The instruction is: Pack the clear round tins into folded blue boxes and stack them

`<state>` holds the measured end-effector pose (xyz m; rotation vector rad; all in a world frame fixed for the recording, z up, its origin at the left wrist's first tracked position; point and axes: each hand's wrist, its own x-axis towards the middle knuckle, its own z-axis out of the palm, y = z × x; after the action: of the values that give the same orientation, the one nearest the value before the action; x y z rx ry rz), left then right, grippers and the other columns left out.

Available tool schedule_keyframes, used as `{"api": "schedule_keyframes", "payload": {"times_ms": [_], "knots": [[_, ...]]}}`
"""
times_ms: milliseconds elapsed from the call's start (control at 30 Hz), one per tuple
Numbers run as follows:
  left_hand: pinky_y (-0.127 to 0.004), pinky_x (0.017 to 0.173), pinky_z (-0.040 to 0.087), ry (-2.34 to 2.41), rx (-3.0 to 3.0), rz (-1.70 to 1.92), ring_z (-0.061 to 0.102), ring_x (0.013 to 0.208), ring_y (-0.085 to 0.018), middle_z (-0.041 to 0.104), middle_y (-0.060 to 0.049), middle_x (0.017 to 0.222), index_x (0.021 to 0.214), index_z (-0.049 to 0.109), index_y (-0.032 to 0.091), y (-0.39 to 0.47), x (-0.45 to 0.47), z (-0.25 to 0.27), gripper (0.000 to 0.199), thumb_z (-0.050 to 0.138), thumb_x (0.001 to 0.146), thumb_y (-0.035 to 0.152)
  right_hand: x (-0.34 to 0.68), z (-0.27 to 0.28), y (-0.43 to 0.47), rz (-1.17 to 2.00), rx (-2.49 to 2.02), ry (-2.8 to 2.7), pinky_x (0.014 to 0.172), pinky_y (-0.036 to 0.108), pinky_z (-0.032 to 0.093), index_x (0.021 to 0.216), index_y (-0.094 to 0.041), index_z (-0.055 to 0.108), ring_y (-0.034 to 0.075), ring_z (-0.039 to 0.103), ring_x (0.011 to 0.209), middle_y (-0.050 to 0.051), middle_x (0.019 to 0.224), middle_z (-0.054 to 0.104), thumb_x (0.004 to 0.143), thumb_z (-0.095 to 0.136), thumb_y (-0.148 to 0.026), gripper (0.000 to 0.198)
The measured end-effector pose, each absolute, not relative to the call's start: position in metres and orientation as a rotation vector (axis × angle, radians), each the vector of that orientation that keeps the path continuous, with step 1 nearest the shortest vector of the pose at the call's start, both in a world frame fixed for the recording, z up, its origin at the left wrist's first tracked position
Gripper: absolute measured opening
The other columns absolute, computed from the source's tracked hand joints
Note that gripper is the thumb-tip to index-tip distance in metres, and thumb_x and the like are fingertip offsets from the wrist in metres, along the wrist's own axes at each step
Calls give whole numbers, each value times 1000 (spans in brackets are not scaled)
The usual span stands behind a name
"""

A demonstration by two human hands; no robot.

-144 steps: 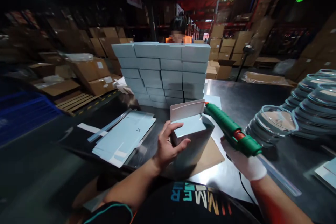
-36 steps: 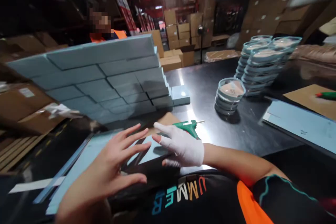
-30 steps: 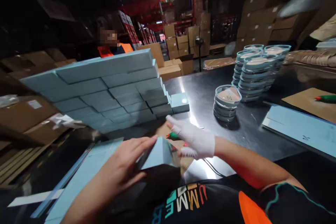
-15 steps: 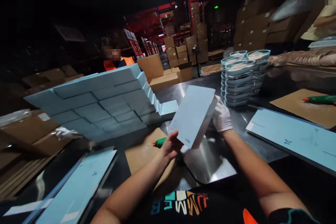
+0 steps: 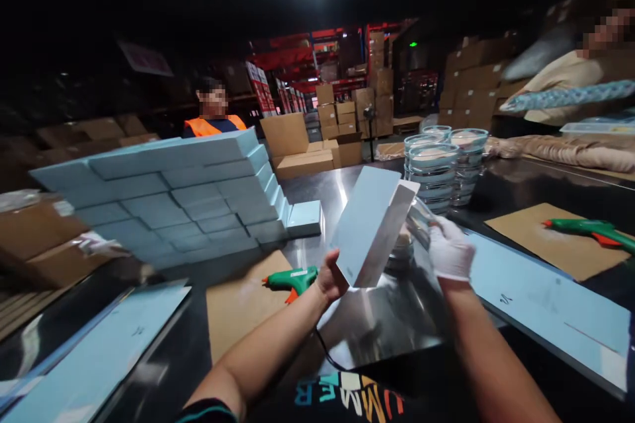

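Observation:
My left hand [image 5: 333,279], bare, grips the lower left corner of a light blue cardboard box [image 5: 368,221]. The box is held tilted above the metal table, and a pale flap or edge shows at its upper right. My right hand [image 5: 450,250], in a white glove, is closed on a clear plastic container [image 5: 421,217] beside the box's right side. Much of that container is hidden by the box and the glove. Behind the box, partly covered, stand more clear containers [image 5: 401,256]. Left of my left hand, a green glue gun [image 5: 292,277] lies on brown cardboard [image 5: 229,307].
Stacked light blue boxes [image 5: 198,201] form a wall at left, with a single box [image 5: 304,218] beside it. Clear round containers [image 5: 431,168] stand stacked behind. Flat blue sheets [image 5: 540,304] and another green glue gun [image 5: 585,228] lie right. A co-worker in an orange vest [image 5: 215,125] is opposite.
My right hand has left the box's right edge, moved right and down, and now holds a clear container. The box has turned, showing more of its right side. The head view has shifted.

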<state>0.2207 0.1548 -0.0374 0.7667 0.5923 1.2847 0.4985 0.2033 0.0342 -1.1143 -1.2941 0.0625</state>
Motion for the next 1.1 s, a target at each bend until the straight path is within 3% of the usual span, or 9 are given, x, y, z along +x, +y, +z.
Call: {"api": "schedule_keyframes", "payload": {"times_ms": [100,267,367,500,600,733,933,1000,1100], "knots": [[-37,88,63,755,915,1404,79,103,-28,81,-7,110,122,72,20,139,193,-40,62,96,69,43,520,74,182,7,-1198,-1081,101,65,62,113,-11,85,41,80,103,23,104,84,91,61,-56,55],[-32,86,61,1050,1120,1590,72,112,-26,70,-7,144,158,52,32,92,138,-34,108,92,59,16,525,124,128,296,-1006,-1309,88,56,68,100,-21,85,34,81,90,17,98,84,81,78,-61,46],[-34,82,61,1195,1223,1602,71,112,-31,69,-8,143,150,58,30,62,119,-35,103,94,54,18,523,140,104,480,-940,-1520,79,56,70,92,-26,84,34,81,83,13,92,83,76,82,-68,44],[-45,96,61,1279,1335,1634,71,120,-37,73,-8,134,136,65,29,31,112,-44,93,102,50,30,520,153,81,509,-943,-1489,86,60,70,89,-31,86,34,81,84,12,95,84,71,84,-74,47],[-46,96,61,1283,1346,1676,73,117,-36,73,-9,133,136,63,27,12,112,-45,88,103,58,37,517,154,61,441,-917,-1561,77,57,71,87,-31,86,33,81,79,13,90,84,71,84,-76,47],[-39,95,60,1199,1322,1628,72,115,-31,70,-9,135,140,59,28,-9,111,-45,92,104,60,28,513,157,33,459,-870,-1671,71,54,71,88,-30,87,33,80,75,12,86,83,73,82,-84,56],[-34,83,58,1001,1254,1621,70,100,-25,69,-5,124,136,57,28,-23,120,-69,103,106,45,21,469,170,0,527,-686,-2095,65,33,63,92,-21,85,22,74,73,7,83,81,96,75,-60,40],[-33,83,57,954,1218,1582,70,97,-23,69,-4,122,135,57,28,-24,126,-80,104,105,44,16,448,163,-2,444,-567,-2104,73,36,63,93,-21,82,22,74,78,7,87,80,103,69,-49,32],[-31,78,56,929,1138,1617,70,88,-19,70,-2,117,137,55,30,-23,128,-93,104,105,47,18,434,135,7,339,-498,-1840,104,49,62,121,-24,79,29,75,115,12,124,79,107,64,-42,27]]}}
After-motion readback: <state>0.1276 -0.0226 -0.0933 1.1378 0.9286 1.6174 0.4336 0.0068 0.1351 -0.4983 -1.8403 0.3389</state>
